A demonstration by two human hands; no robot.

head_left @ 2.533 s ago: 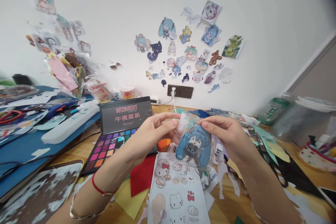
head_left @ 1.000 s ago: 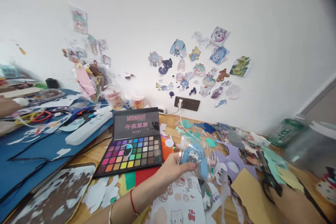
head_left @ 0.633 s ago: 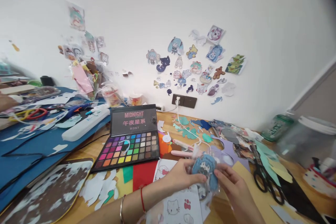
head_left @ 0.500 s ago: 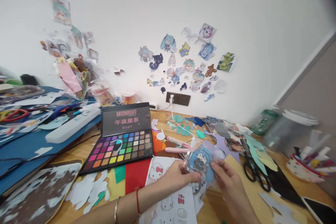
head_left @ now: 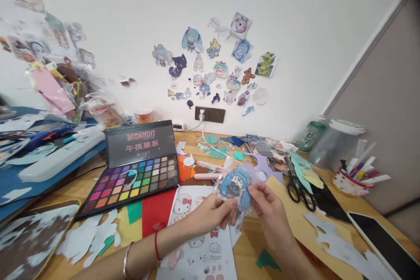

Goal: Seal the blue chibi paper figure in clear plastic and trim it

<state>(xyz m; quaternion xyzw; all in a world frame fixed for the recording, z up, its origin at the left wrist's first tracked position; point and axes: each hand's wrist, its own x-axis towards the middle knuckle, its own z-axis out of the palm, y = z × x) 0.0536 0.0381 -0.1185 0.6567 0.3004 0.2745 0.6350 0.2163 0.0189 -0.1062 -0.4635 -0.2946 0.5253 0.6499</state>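
Observation:
Between my two hands is a small clear plastic bag [head_left: 245,210] with a blue-haired cartoon figure [head_left: 234,183] inside it. My left hand [head_left: 220,211] pinches the bag at its lower left, thumb on the front. On the other side my right hand [head_left: 266,203] grips the right edge, thumb and fingers closed on it. The bag is held above the desk, and its back is hidden from me. Beneath my left forearm lies a sheet of printed cartoon drawings [head_left: 197,247].
An open eyeshadow palette [head_left: 141,179] stands left of my hands. Black scissors [head_left: 299,192], a phone [head_left: 382,245], a pen holder [head_left: 351,183] and a green bottle [head_left: 310,135] are at the right. Paper scraps [head_left: 82,236] lie about. Cutouts [head_left: 219,70] cover the wall.
The view has swung to the right, so the surroundings sit further left. The bag is tilted differently, and the figure faces me more plainly. Both hands keep hold of it.

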